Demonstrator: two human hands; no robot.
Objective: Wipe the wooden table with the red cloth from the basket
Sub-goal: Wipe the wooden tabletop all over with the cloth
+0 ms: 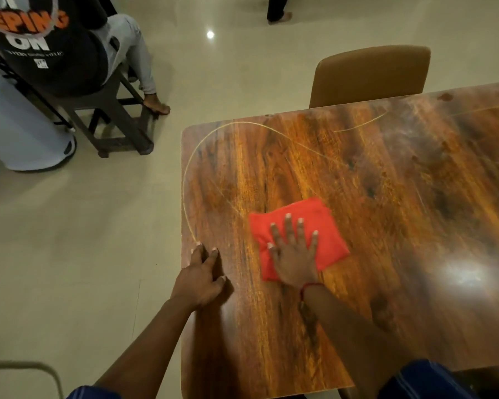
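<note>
A folded red cloth (297,223) lies flat on the wooden table (386,197), a little left of its middle. My right hand (294,251) presses down on the cloth with spread, straight fingers and covers its near part. My left hand (203,273) rests on the table's left edge, fingers relaxed on the wood, holding nothing. No basket is in view.
A tan chair (369,73) stands at the table's far side. A person sits on a dark wooden stool (110,116) at the upper left, next to a white bin (20,131). Pale tiled floor (84,240) lies left of the table.
</note>
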